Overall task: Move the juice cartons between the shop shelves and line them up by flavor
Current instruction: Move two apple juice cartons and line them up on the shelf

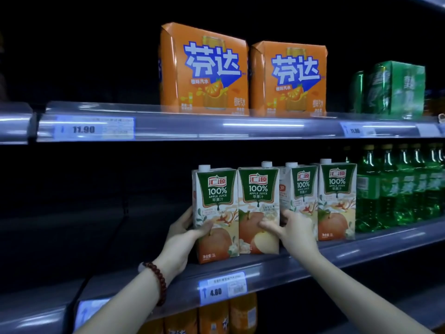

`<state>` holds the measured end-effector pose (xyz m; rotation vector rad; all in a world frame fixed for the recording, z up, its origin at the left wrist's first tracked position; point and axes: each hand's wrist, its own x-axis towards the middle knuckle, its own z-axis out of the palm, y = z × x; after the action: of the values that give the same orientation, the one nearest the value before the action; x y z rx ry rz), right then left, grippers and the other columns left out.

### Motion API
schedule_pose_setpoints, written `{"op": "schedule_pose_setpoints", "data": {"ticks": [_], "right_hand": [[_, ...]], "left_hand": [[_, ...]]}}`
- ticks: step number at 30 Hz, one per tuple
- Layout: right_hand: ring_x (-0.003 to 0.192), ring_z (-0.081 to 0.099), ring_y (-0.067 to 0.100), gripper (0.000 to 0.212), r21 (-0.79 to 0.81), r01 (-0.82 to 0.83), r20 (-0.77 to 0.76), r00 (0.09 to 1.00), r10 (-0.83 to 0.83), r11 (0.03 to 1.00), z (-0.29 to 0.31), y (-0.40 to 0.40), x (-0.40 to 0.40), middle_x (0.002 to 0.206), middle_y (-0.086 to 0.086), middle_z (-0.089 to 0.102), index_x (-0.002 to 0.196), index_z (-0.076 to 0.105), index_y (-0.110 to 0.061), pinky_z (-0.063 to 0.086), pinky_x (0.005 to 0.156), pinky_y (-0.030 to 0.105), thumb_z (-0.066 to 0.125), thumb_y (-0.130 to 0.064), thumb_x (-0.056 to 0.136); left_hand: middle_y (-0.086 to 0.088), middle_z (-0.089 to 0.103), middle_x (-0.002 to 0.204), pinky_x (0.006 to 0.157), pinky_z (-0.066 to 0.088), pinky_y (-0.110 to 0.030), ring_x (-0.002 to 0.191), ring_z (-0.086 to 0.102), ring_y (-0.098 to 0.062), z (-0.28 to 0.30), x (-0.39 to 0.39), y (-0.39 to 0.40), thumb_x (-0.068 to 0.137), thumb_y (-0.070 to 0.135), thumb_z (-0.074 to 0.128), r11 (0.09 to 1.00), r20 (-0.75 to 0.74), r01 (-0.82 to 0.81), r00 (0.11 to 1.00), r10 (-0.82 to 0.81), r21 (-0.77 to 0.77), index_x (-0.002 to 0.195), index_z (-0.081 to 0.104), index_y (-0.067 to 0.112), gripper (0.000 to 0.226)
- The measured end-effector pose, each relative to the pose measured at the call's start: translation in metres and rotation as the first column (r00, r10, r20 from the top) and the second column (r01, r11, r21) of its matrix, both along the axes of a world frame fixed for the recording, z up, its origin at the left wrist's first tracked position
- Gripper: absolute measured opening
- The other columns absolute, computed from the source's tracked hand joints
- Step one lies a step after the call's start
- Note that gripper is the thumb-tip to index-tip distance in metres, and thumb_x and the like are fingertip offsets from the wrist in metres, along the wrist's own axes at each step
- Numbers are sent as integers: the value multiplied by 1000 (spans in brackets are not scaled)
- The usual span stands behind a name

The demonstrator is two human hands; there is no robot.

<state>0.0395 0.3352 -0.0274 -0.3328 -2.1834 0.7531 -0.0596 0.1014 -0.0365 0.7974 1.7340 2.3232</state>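
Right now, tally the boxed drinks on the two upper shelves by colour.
White-and-green apple juice cartons: 4
Orange soda multipacks: 2
Green multipack: 1
Total: 7

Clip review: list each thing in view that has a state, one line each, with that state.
Leftmost white-and-green apple juice carton: upright, capped, held by left hand.
Second apple juice carton: upright, capped, held by right hand.
Third apple juice carton: upright, set further back, angled.
Fourth apple juice carton: upright, untouched.
Left hand: grip closed round leftmost carton.
Right hand: grip closed round second carton.
Orange soda multipacks: upright, sealed.
Green plastic bottles: upright, capped.
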Motion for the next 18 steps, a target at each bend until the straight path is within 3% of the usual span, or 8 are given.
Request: {"op": "schedule_pose_setpoints", "data": {"ticks": [3, 5, 11, 15, 18], "right_hand": [[65, 61, 17, 37, 85, 92, -77, 993, -86, 992, -11, -5, 9, 67, 0, 66, 70, 64, -13, 43, 54, 25, 75, -48, 75], [68, 61, 17, 35, 93, 94, -69, 994, -87, 991, -13, -6, 14, 72, 3, 69, 75, 68, -10, 41, 56, 25, 72, -44, 80], [65, 50, 15, 28, 10, 130, 37, 991, -130, 992, -4, -10, 19, 84, 10, 72, 88, 71, -7, 28, 48, 18, 66, -34, 88], [63, 48, 13, 21, -14, 154, 38, 987, -153, 988, -3, -18, 26, 82, 4, 64, 99, 55, -13, 26, 46, 15, 69, -20, 85], [59, 49, 11, 20, 46, 91, 111, 989, -95, 995, -3, -25, 33, 75, -1, 56, 90, 48, -18, 30, 44, 21, 67, -17, 84]], "left_hand": [[7, 74, 105, 72, 59, -31, 95, 71, -14, -1, 3, 0, 74, 13, 78, 999, -16, -35, 999, 35, 6, 107, 65, 38, 45], [8, 74, 106, 76, 59, -34, 96, 71, -14, -1, 2, 0, 78, 14, 76, 998, -26, -43, 999, 42, -36, 106, 64, 43, 42], [2, 67, 119, 86, 57, -41, 102, 68, -19, 8, 16, 0, 85, 22, 70, 960, -77, -157, 987, 143, -232, 133, 50, 32, 53], [0, 65, 116, 82, 56, -33, 99, 64, -18, 15, 30, -3, 84, 32, 70, 820, -224, -399, 916, 333, -410, 134, 47, 28, 56], [-3, 65, 105, 70, 49, -22, 90, 58, -15, 15, 43, -8, 84, 27, 70, 686, -341, -533, 846, 411, -495, 131, 52, 20, 51]]}}
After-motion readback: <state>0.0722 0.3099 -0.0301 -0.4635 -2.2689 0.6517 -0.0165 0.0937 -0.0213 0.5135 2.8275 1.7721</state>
